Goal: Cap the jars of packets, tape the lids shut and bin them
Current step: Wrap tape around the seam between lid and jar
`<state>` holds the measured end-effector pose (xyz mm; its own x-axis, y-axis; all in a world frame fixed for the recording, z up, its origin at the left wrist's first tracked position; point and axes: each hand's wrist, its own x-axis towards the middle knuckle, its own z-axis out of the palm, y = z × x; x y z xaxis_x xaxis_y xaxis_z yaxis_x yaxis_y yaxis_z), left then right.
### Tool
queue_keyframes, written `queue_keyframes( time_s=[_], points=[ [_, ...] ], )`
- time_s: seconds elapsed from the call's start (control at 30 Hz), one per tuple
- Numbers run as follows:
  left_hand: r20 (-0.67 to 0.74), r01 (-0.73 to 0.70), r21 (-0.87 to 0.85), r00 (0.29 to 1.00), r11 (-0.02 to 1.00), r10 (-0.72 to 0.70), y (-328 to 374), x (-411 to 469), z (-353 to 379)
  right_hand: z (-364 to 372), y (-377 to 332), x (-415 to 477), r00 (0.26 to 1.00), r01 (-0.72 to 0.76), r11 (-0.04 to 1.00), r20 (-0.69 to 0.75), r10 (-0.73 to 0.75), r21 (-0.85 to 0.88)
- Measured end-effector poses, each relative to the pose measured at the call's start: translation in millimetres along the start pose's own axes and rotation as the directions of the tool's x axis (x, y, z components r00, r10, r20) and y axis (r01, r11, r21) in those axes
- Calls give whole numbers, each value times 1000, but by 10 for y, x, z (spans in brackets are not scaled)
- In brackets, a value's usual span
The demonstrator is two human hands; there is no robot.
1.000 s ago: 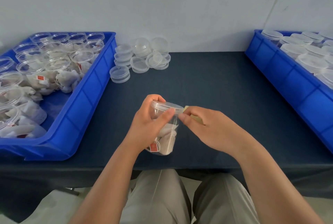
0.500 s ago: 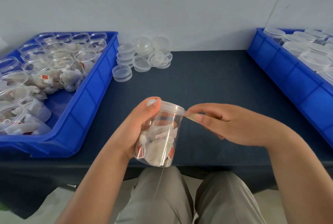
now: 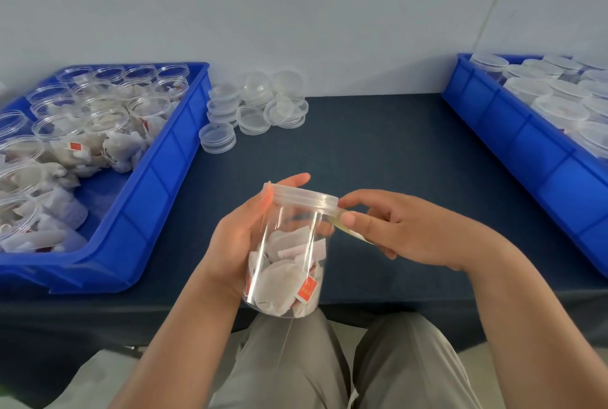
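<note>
We're on taping: left hand (image 3: pixel 237 244) grips jar (image 3: pixel 289 267), right hand (image 3: pixel 408 231) pinches tape (image 3: pixel 349 231) at lid (image 3: pixel 304 199); next, press it down.

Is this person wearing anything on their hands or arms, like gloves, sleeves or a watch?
No. The left hand and right hand are bare: no gloves, rings or watch show. Both forearms are bare too, with no sleeve in view down to the picture's edge. The nails that show are short. The only clothing in view is a pair of grey trousers.
</note>
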<state>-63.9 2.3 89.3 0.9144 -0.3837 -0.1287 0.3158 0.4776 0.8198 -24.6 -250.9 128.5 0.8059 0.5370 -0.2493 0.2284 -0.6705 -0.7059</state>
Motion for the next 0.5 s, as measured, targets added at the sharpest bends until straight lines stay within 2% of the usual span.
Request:
queue_keyframes(
  time_s=[0.07, 0.1, 0.13, 0.2, 0.23, 0.27, 0.3, 0.4, 0.43, 0.5],
  points=[
    [75, 0, -59, 997, 998, 4, 0, 13, 46, -3, 0, 16, 1000, -3, 1000, 19, 3, 5],
    [158, -45, -107, 985, 993, 62, 0, 26, 99, -5, 4, 22, 1000, 2, 1000, 30, -2, 10],
    [108, -103, -100, 988, 990, 114, 69, -8, 112, -6, 10, 24, 999, 11, 1000, 44, -12, 18],
    [199, -154, -213, 960, 965, 197, 89, -3, 132, -10, 27, 15, 996, 36, 999, 79, -39, 32],
    [317, -144, -209, 925, 967, 207, -3, 75, 113, -12, 39, 7, 994, 53, 998, 93, -56, 34],
    [370, -101, -110, 919, 989, 135, -31, 127, 113, -14, 54, -2, 992, 70, 997, 100, -73, 38],
    [342, -88, -22, 935, 996, 91, -28, 145, 99, -14, 71, -10, 991, 85, 995, 99, -89, 48],
    [312, -43, -16, 949, 999, 46, -75, 165, 37, 16, 109, -14, 988, 142, 984, 44, -147, 105],
    [246, -24, 6, 969, 1000, 22, -84, 156, 13, 32, 121, -9, 986, 161, 979, 20, -165, 124],
    [3, -20, 77, 1000, 997, 20, -47, 200, 9, 60, 143, -4, 986, 168, 977, -15, -168, 130]
  ],
)
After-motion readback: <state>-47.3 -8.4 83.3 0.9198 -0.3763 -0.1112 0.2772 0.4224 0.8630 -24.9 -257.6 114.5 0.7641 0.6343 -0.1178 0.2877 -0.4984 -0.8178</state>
